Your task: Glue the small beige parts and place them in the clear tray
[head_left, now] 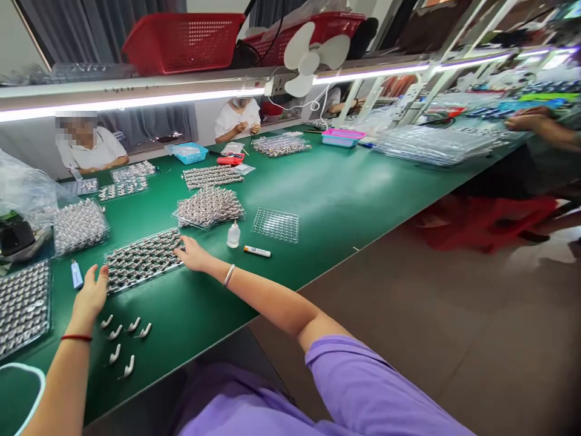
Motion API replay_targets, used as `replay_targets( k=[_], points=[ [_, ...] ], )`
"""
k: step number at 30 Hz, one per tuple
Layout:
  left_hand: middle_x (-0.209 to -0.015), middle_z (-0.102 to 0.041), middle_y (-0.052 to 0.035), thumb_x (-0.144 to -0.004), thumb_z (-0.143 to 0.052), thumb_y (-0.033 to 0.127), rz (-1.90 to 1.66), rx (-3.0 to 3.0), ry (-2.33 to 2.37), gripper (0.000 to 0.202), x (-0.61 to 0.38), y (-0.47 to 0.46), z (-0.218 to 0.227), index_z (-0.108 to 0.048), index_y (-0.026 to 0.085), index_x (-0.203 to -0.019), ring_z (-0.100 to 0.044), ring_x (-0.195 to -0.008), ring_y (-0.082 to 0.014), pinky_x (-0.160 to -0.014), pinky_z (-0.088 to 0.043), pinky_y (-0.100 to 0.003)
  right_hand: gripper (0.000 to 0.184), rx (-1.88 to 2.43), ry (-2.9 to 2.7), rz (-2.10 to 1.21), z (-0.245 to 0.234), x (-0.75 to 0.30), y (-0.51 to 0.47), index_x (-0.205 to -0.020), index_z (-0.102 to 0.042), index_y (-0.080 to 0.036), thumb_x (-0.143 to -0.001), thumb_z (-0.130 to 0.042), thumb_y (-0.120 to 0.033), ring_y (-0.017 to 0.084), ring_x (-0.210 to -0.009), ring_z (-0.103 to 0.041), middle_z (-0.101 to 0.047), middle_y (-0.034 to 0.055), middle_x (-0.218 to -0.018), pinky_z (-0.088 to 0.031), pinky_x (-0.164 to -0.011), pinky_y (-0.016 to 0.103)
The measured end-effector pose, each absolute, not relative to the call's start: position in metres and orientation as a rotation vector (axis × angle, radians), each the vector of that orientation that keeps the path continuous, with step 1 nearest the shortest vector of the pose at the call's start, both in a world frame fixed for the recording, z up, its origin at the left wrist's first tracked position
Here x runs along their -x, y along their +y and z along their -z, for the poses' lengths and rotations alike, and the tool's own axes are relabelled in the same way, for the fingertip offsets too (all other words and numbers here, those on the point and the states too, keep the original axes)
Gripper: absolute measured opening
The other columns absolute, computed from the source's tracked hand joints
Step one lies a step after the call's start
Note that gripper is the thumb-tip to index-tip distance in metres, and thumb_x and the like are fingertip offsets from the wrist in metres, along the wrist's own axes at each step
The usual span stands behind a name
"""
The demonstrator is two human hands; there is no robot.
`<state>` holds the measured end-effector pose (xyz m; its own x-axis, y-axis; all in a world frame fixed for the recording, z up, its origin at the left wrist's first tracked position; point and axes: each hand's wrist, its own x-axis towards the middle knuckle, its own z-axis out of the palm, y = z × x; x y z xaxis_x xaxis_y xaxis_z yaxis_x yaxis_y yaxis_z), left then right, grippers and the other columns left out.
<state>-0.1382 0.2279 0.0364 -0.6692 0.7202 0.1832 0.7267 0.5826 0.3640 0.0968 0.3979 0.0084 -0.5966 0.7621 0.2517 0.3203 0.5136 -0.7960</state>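
A clear plastic tray (144, 259) filled with rows of small metallic parts lies on the green tabletop in front of me. My left hand (93, 292) holds its left end, thumb and fingers at the edge. At the opposite end, my right hand (193, 253) grips the right edge, with fingertips partly hidden by the hand and parts. Several small white curved pieces (129, 366) lie loose on the table near my left forearm. A blue-and-white tube (76, 274) is just beyond my left hand. To the right of my right hand stand a small clear dropper bottle (233, 235) and an orange-and-white marker-like stick (257, 251).
Beyond the tray sit stacked filled trays (209, 207), and an unfilled clear tray (275, 224) lies right of them. Another filled tray (25, 306) is at far left. A shelf carries red baskets (181, 42) and a white fan (309, 62). People sit across the table.
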Motion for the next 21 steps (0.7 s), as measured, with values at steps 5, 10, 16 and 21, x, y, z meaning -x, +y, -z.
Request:
replay_targets(
  k=[5,10,16,21],
  points=[
    [-0.122,-0.068,-0.0145,-0.093,-0.027,0.062,0.791,1.175,-2.845,0.072,0.12,0.179,-0.044,-0.037,0.017,-0.148,-0.067,-0.106,-0.0338,-0.091,-0.05,-0.045,0.033,0.955,-2.026,-0.628,-0.031,-0.183,0.415,-0.123,-0.059,-0.021,-0.095,-0.043,-0.027,0.025,-0.122,-0.056,-0.062,0.0117,-0.128,-0.043,-0.108,0.042],
    [-0.125,-0.067,-0.0125,-0.093,-0.033,0.058,0.902,1.151,-2.745,0.065,0.094,0.109,-0.038,-0.041,0.017,-0.144,-0.061,-0.114,-0.0323,-0.099,-0.045,-0.047,0.029,1.288,-1.906,-0.431,-0.025,-0.318,0.452,-0.101,-0.065,-0.015,-0.087,-0.045,-0.03,0.035,-0.112,-0.059,-0.065,0.0211,-0.109,-0.04,-0.103,0.06],
    [-0.115,-0.07,-0.0109,-0.09,-0.04,0.056,0.841,1.39,-2.661,0.051,0.077,0.096,-0.015,-0.069,0.02,-0.109,-0.061,-0.112,-0.0279,-0.103,-0.043,-0.04,0.034,1.371,-2.161,-0.511,0.024,-0.362,0.475,-0.055,-0.058,-0.027,-0.075,-0.057,-0.055,0.033,-0.077,-0.066,-0.067,0.015,-0.073,-0.051,-0.078,0.056],
    [-0.104,-0.068,-0.0107,-0.094,-0.05,0.042,0.687,1.487,-2.692,0.033,0.077,0.108,-0.009,-0.071,0.018,-0.104,-0.063,-0.099,-0.0221,-0.094,-0.049,-0.038,0.048,1.25,-2.164,-0.371,0.038,-0.369,0.457,-0.054,-0.056,-0.031,-0.081,-0.043,-0.069,0.038,-0.081,-0.068,-0.064,0.0216,-0.071,-0.048,-0.076,0.06]
  ],
)
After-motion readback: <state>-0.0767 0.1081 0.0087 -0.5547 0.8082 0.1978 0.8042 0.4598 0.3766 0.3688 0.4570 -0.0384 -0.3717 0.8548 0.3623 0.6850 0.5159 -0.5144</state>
